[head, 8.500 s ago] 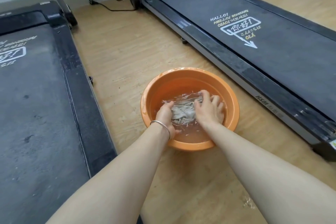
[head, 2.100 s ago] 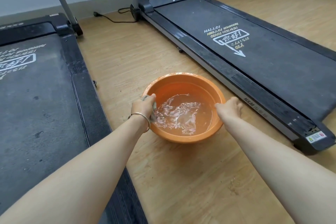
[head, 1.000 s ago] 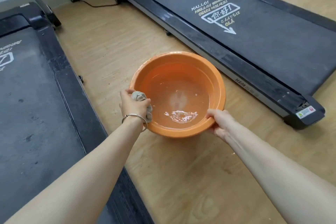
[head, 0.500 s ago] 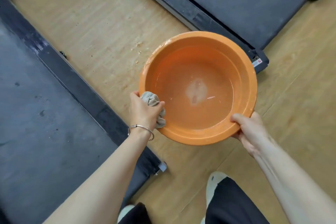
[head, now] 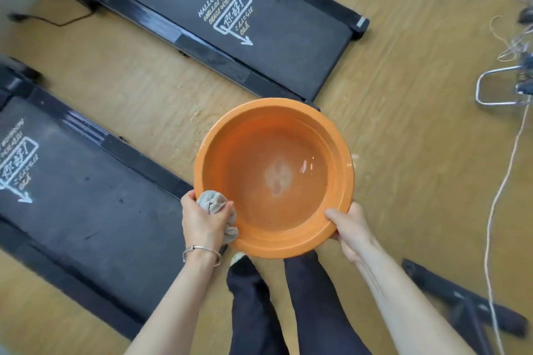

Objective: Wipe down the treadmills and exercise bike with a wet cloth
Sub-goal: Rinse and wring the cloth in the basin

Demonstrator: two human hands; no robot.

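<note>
Left hand [head: 205, 220] clutches balled cloth [head: 212, 204] against basin [head: 274, 248] rim; right hand [head: 350, 228] grips opposite rim. Basin lifted, water inside. Treadmills [head: 259, 32] seemingly unwiped; wiping all remains.

Centre frame: basin [head: 236, 153] held; first treadmill [head: 274, 46] laid above it, second treadmill [head: 86, 210] at left; cloth [head: 212, 204] pinned against basin's lower-left rim.

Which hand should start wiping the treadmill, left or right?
Left. The left hand grips the cloth, next to the near treadmill; the right hand only holds the basin rim.
</note>
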